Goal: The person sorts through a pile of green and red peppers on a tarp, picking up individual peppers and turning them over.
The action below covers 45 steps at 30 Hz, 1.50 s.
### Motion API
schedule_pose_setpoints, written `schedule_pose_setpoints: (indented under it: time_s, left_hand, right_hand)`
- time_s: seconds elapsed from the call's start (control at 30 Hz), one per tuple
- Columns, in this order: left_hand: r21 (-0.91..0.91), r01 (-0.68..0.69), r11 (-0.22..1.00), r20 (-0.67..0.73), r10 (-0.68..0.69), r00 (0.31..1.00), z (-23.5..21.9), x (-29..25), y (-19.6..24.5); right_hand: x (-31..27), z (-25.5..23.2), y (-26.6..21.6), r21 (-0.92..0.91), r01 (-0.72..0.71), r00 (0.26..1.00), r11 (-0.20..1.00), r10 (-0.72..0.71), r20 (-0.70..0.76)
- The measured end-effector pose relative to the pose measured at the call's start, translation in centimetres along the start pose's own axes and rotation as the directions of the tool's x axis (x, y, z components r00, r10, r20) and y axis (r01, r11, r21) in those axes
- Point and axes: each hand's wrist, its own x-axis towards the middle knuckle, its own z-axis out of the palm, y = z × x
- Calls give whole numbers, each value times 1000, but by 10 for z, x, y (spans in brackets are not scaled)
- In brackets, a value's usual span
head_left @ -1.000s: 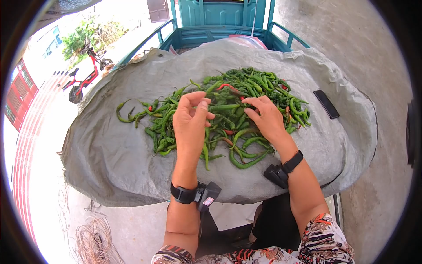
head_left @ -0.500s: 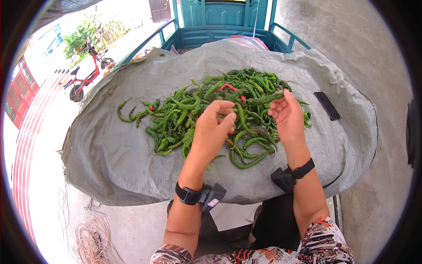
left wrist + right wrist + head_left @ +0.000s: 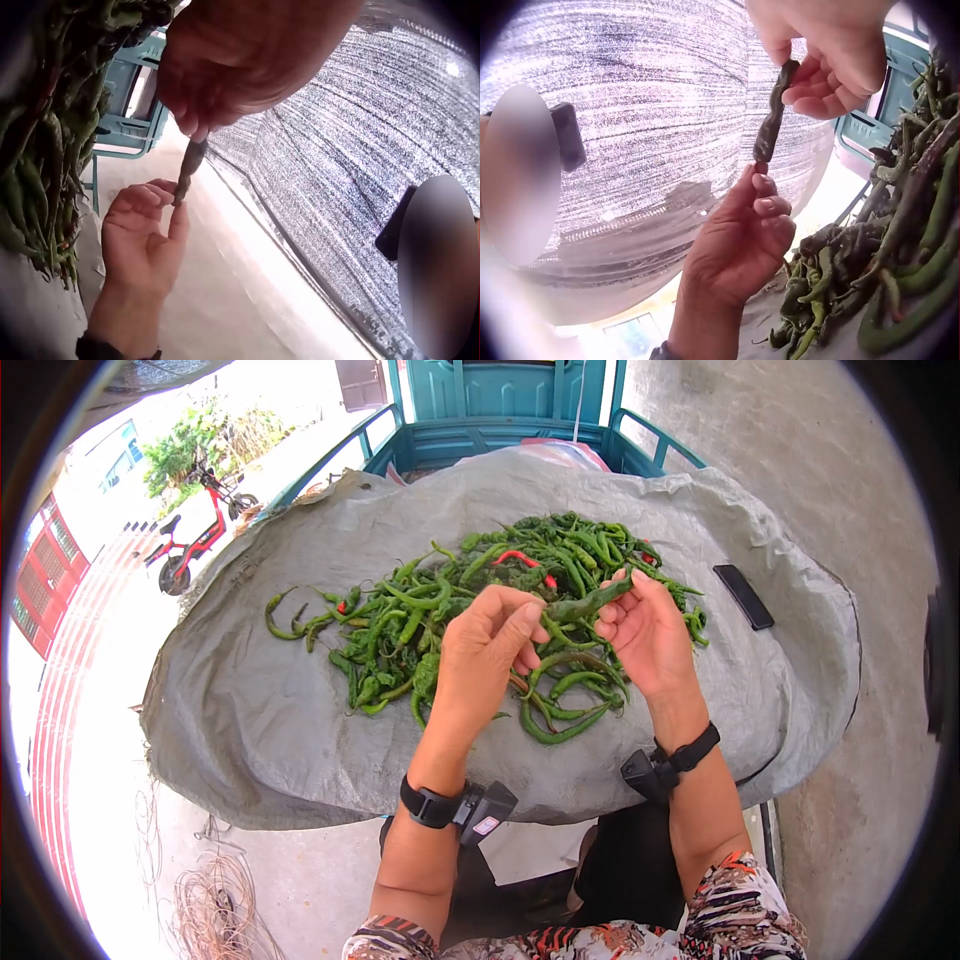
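Note:
One green pepper [image 3: 590, 603] is held above the pile between both hands. The left hand [image 3: 492, 645] pinches its left end between thumb and fingers, and the right hand [image 3: 652, 635] pinches its other end. In the left wrist view the pepper [image 3: 192, 161] runs from the left hand [image 3: 247, 60] down to the right hand [image 3: 139, 244]. The right wrist view shows the pepper [image 3: 773, 112] between the right hand [image 3: 840, 45] above and the left hand [image 3: 739, 247] below. Beneath the hands lies a pile of green peppers [image 3: 400, 622], with a few red ones.
The peppers lie on a grey sheet [image 3: 270, 730]. A black phone [image 3: 743, 597] rests on it at the right. Behind stands a teal metal vehicle bed [image 3: 500, 430]. A red electric bike [image 3: 200, 537] is at the far left, and tangled wire [image 3: 222, 905] lies on the floor.
Both hands have moved right since the earliest frame. Over the last half second, the right hand has come slightly left, and the left hand has met the pepper's left end.

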Motion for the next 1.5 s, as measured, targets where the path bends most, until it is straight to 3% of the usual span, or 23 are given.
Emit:
schedule_pose_setpoints:
  time_s: [0.03, 0.13, 0.23, 0.33, 0.53, 0.63, 0.83, 0.93, 1.07, 1.23, 1.27, 1.37, 1.5]
  left_hand:
    - [-13, -8, 1000, -16, 8, 1000, -1, 0, -1]
    - [-26, -121, 992, -263, 110, 959, -1, 0, -2]
    - [-65, -142, 988, -374, 108, 921, -17, 4, 1]
    - [-245, -154, 957, -485, 17, 875, -31, 6, -1]
    - [-214, -102, 971, -489, -17, 872, -40, 8, -3]
    - [-227, -27, 973, -376, -62, 925, -40, 9, -4]
    - [-17, 50, 999, -199, -52, 979, -27, 9, -8]
    - [103, 75, 992, -97, -65, 993, -19, 7, -8]
    - [153, 84, 985, 16, -88, 996, -14, 7, -8]
    - [152, 93, 984, 22, -97, 995, -12, 7, -14]
    - [152, 96, 984, 21, -100, 995, -12, 7, -14]
    - [201, 112, 973, 15, -118, 993, -8, 7, -11]
    - [140, 24, 990, 76, -35, 996, 1, 3, -8]
  right_hand:
    - [0, -1, 0, -39, 24, 1000, 999, -24, 6]
    - [-1, -2, -2, -199, 84, 996, 976, -87, -9]
    - [1, -3, -3, -430, 74, 988, 900, -124, -89]
    - [6, -13, 3, -593, 7, 989, 805, -92, -112]
    - [14, -10, 20, -810, -12, 1000, 586, 4, -11]
    - [18, -13, 31, -939, 198, 970, 280, -191, 148]
    - [34, -22, 45, -950, 305, 916, 62, -291, 275]
    - [36, -24, 42, -952, 306, 928, -13, -219, 301]
    - [29, -16, 35, -967, 199, 945, 159, -293, 146]
    - [27, -12, 19, -898, 277, 812, 341, -583, 29]
    - [23, -7, 15, -840, 313, 801, 443, -598, -17]
    - [15, -1, 7, -691, 421, 826, 588, -563, 24]
    - [3, 17, 11, -668, 385, 876, 637, -481, 46]
